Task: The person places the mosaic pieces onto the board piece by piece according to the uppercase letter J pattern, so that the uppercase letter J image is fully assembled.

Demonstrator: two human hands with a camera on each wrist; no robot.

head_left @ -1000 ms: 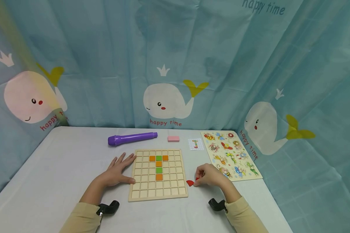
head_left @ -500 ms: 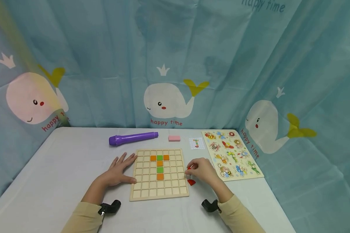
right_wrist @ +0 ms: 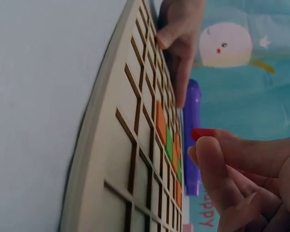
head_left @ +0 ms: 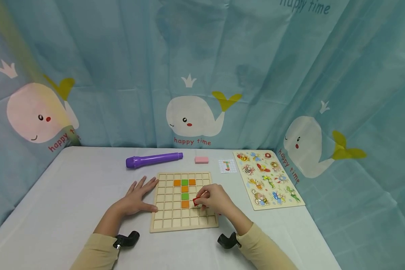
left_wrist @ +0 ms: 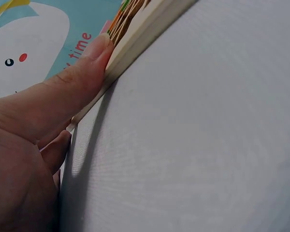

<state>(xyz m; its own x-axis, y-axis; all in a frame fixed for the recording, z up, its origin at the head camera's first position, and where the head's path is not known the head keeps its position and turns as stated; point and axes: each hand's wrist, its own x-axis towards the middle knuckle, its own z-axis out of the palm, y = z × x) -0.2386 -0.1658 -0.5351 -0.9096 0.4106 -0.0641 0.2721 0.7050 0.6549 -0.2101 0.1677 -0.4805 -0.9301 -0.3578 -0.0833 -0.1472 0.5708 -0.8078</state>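
My right hand (head_left: 216,198) pinches a small red tile (head_left: 195,201) between thumb and fingertip, over the wooden grid board (head_left: 167,224). In the head view the tile is just right of the lowest orange tile (head_left: 185,204); the right wrist view shows its red edge (right_wrist: 203,133) above the fingertips. Orange and green tiles form a T in the grid, a green tile (head_left: 185,196) among its stem. My left hand (head_left: 135,198) lies with fingers spread at the board's left side, its thumb (left_wrist: 94,53) on the rim. Another red piece (head_left: 219,214) is mostly hidden behind my right wrist.
Behind the board lie a purple toy microphone (head_left: 153,160), a pink block (head_left: 201,160) and a small pattern card (head_left: 227,166). To the right is an insect picture puzzle board (head_left: 270,180). A whale-print curtain (head_left: 195,48) hangs behind the table.
My right hand has moved left from the table beside the board to over the grid, carrying the red tile. The left hand has stayed in place.
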